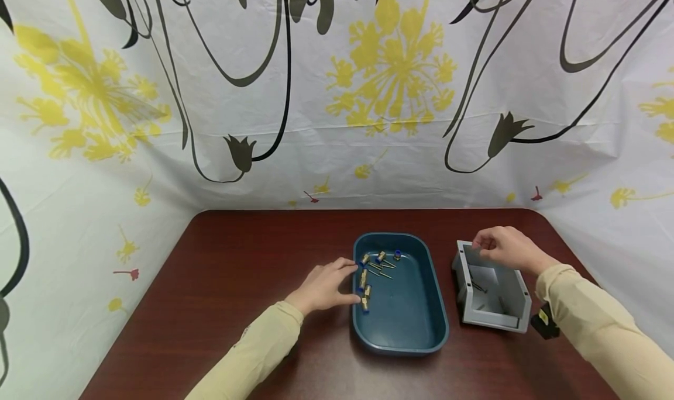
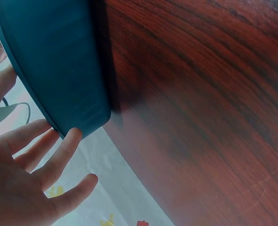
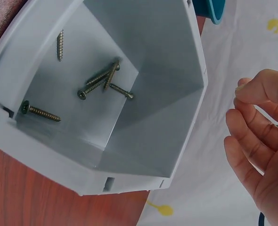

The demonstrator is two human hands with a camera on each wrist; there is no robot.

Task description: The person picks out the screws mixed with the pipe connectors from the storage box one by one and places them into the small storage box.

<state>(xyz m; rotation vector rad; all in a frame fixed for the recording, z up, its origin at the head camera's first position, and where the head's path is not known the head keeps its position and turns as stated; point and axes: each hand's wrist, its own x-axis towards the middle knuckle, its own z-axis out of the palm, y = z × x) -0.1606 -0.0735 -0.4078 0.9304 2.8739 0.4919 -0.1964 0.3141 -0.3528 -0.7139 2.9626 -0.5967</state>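
Observation:
My left hand (image 1: pixel 326 286) rests at the left rim of a blue tray (image 1: pixel 405 338), fingers spread and fairly straight. The left wrist view shows its fingertips against the tray's outer wall (image 2: pixel 59 61). Inside, along that side, lie several brass fittings (image 1: pixel 363 278) with blue ends and several thin screws (image 1: pixel 386 275). My right hand (image 1: pixel 508 249) is raised over the far end of a grey bin (image 1: pixel 495 319). Its fingers (image 3: pixel 245 127) are loosely bent, thumb near the index finger, with nothing visible between them. Several screws (image 3: pixel 42 113) lie on the bin's floor.
Both containers stand on a dark red-brown wooden table (image 1: pixel 253 254), the bin to the right of the tray. A patterned white cloth (image 1: pixel 316 96) hangs behind the table and along its sides. A black wrist device (image 1: pixel 544 323) sits under the right sleeve, beside the bin.

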